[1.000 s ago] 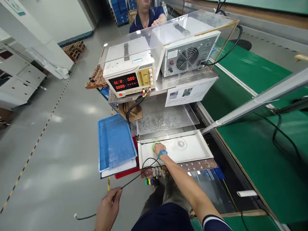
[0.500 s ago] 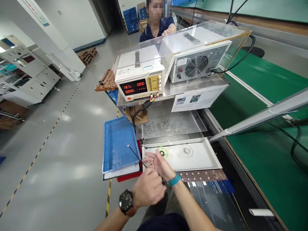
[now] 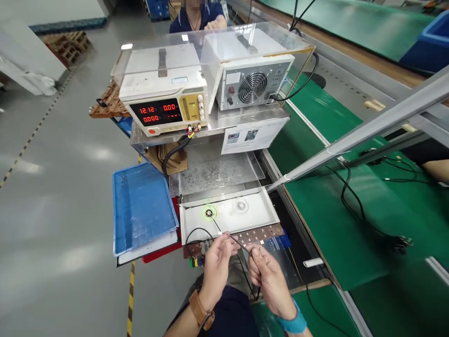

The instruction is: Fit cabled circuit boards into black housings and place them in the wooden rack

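My left hand (image 3: 216, 261) and my right hand (image 3: 267, 274) are close together below the white tray (image 3: 259, 216), both pinching a thin black wire (image 3: 234, 239). The wire runs up from my fingers to a small round green-lit part (image 3: 209, 213) sitting in the tray's left half. A second round clear seat (image 3: 242, 204) lies to its right in the tray. A brown perforated strip (image 3: 257, 233) edges the tray's front. My left wrist wears a brown-strapped watch, my right wrist a teal band.
A power supply (image 3: 164, 105) with red digits and a fan-fronted unit (image 3: 252, 79) stand under a clear cover on a shelf. A blue tray (image 3: 142, 206) lies left. Green conveyor belt (image 3: 368, 220) runs right, crossed by a metal bar (image 3: 368, 126). A person (image 3: 196, 14) sits beyond.
My view shifted. My right hand drew back from the tray toward me, and both hands now hold the wire in front of my body; the round part stays in the tray.
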The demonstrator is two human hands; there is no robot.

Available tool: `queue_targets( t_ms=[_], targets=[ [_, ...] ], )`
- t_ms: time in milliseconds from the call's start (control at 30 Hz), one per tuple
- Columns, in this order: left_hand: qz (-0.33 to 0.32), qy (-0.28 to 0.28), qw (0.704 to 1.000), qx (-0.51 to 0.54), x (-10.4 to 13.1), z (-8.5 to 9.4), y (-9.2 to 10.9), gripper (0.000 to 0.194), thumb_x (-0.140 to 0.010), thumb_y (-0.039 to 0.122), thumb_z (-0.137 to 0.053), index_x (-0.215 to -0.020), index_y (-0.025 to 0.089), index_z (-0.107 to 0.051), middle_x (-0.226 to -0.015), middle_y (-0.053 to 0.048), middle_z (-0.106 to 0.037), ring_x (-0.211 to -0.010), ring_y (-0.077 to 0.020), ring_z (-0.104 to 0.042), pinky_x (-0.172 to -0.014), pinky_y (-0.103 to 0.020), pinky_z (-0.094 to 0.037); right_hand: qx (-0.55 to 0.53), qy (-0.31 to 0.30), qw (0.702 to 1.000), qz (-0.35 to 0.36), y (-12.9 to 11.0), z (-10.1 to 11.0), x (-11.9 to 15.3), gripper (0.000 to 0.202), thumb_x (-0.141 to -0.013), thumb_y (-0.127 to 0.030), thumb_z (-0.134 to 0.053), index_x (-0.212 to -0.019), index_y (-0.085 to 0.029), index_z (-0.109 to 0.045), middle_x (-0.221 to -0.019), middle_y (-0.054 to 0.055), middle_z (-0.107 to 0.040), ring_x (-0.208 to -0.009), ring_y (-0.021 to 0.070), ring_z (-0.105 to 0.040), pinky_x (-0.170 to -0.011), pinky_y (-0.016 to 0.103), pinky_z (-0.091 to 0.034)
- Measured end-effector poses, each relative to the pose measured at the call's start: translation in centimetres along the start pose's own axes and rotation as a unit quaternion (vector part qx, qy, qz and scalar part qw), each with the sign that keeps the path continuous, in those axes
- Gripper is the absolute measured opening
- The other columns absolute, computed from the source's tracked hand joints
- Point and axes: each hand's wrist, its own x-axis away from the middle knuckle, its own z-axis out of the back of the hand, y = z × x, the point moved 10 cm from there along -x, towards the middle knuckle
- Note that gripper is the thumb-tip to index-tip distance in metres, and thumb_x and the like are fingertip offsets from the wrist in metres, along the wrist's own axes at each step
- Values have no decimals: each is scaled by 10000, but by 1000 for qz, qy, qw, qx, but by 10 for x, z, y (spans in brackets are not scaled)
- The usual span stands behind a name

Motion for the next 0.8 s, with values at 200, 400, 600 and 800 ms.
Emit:
queue_targets(
  t_ms=[200,400,600,800],
  targets=[
    [129,77,986,70,-2,22,-63,668,-605,669,-853,-975,123,-740,-774,-66,-731,-663,-155,-683,-656,-290,-565,57,8,995,-83,90,21,14,664,-720,-843,-653,-914,-222,-518,-530,-144,-213,-459,49,-125,-399,171,-159],
    [227,140,964,10,7,68,-140,604,-463,609,-924,-737,130,-678,-676,-43,-691,-576,-137,-657,-537,-244,-511,170,-67,972,-148,156,24,14,658,-723,-889,-550,-817,-240,-509,-512,-120,-265,-420,66,-172,-376,198,-138],
    [260,188,945,-69,-2,88,-181,451,-536,497,-895,-607,153,-611,-532,-1,-626,-437,-109,-570,-413,-202,-384,222,-68,963,-134,172,33,-1,588,-818,-821,-506,-801,-233,-531,-535,-93,-289,-452,88,-208,-425,234,-149],
    [244,207,937,-141,-14,98,-191,327,-635,424,-805,-574,177,-600,-505,9,-619,-448,-124,-583,-406,-201,-346,230,-66,963,-125,172,33,-9,569,-834,-804,-493,-790,-237,-517,-548,-84,-301,-474,100,-221,-444,238,-169]
  ],
)
